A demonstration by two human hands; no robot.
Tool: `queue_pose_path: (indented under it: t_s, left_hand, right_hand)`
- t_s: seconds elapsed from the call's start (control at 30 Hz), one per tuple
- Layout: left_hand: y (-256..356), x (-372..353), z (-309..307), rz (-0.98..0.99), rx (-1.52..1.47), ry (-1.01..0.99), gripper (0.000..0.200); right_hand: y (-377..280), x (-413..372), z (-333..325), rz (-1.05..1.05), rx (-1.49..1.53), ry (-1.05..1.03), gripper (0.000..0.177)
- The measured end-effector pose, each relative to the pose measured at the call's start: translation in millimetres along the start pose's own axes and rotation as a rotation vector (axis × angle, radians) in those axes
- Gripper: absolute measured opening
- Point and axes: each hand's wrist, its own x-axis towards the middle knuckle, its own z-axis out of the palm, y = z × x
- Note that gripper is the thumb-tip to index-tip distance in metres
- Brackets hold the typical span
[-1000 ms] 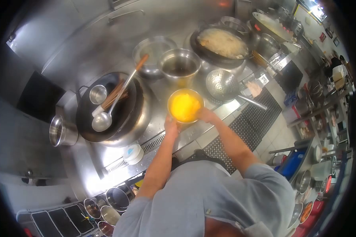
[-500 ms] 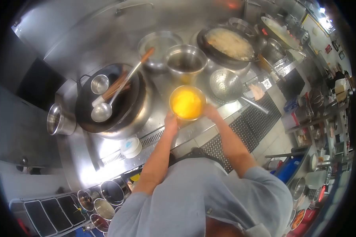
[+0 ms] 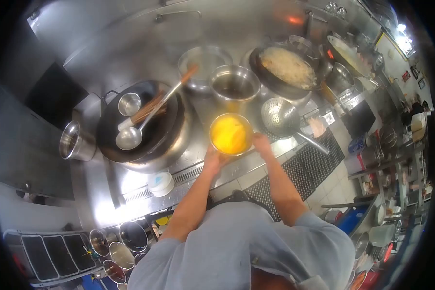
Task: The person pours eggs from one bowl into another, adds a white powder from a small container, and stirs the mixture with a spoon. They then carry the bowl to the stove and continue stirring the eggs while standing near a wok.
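A round metal bowl (image 3: 231, 154) of bright yellow, egg-like liquid (image 3: 228, 135) is in front of me, above the counter's front edge. My left hand (image 3: 214, 160) is closed on its lower left side, with some fingers hidden under it. At the bowl's right rim, my right hand (image 3: 262, 145) is closed on the edge, its fingertips partly hidden. Just beyond stands a steel pot (image 3: 234, 83) of dark liquid. A perforated strainer ladle (image 3: 279, 116) lies to the right of the bowl.
On the left, a big black wok (image 3: 108, 137) carries a long-handled ladle (image 3: 129, 138), a small metal cup (image 3: 129, 104) and a wooden-stick brush. A wok of pale frothy food (image 3: 287, 67) stands back right. White lids (image 3: 160, 183) sit at the counter edge; a perforated mat (image 3: 304, 162) covers the floor.
My view has shifted slightly, so the stove items appear a little lower and to the right. The bowl stays between both hands, and the yellow liquid's surface has changed shape.
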Motion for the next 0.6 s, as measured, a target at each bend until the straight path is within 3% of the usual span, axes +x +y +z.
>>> queue_pose_path:
  t_s: [0.07, 0.17, 0.27, 0.37, 0.47, 0.57, 0.6]
  left_hand:
    - [0, 16, -16, 0.001, 0.069, -0.039, 0.068]
    - [-8, 5, -11, -0.044, 0.146, 0.138, 0.069]
    - [-22, 5, 9, 0.026, 0.001, 0.039, 0.066]
    - [-9, 16, 1, -0.013, 0.114, 0.004, 0.066]
    - [-19, 35, -25, 0.092, 0.02, 0.092, 0.064]
    - [-40, 28, -25, 0.057, 0.07, -0.002, 0.063]
    - [-40, 14, -13, 0.053, 0.064, -0.002, 0.061]
  right_hand:
    - [21, 4, 15, -0.091, -0.137, -0.016, 0.033]
    - [25, 12, 1, 0.028, 0.237, 0.322, 0.035]
    - [-5, 1, 4, -0.024, -0.165, -0.056, 0.034]
    - [7, 8, -1, 0.028, 0.203, 0.394, 0.033]
    - [12, 7, -5, -0.236, -0.052, 0.042, 0.033]
    - [50, 35, 9, -0.161, -0.354, 0.319, 0.033]
    - [37, 19, 9, -0.135, -0.205, 0.253, 0.032]
